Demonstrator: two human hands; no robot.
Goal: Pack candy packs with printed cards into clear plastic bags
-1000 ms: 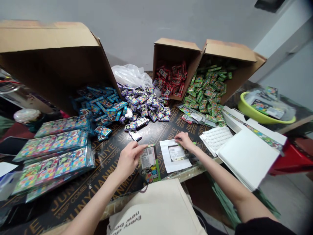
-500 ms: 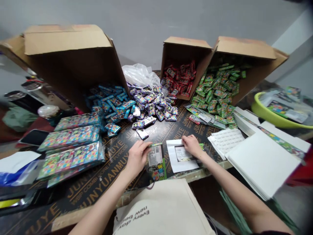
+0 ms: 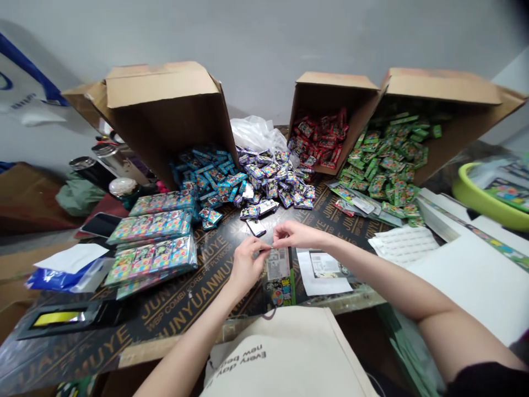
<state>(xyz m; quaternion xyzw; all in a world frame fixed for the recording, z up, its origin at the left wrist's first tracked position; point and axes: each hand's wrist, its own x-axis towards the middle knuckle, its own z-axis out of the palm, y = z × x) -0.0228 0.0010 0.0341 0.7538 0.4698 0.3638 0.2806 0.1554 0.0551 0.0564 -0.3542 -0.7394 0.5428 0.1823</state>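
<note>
My left hand (image 3: 248, 260) is closed, its thumb and fingers pinching the top edge of a flat printed packet (image 3: 281, 289) that lies near the table's front edge. The packet has a green and black design and a grey-white panel. My right hand (image 3: 295, 235) is also closed in a pinch, its fingertips meeting those of the left just above the packet. Whatever it grips is too small to make out. Right of the packet lies a white sheet (image 3: 308, 284) with another printed packet (image 3: 324, 264) on top, partly behind my right forearm.
Cardboard boxes hold small blue packs (image 3: 202, 171), red packs (image 3: 322, 138) and green packs (image 3: 384, 160). Purple packs (image 3: 273, 176) are heaped between them. Stacked multi-packs (image 3: 152, 253) lie left, beside a phone (image 3: 101, 225). White boards (image 3: 454, 275) and a lime-green basin (image 3: 471, 198) are right.
My right hand has left the white sheet and moved left to meet my left hand at the packet's top edge. The whole view has shifted, showing more on the left.
</note>
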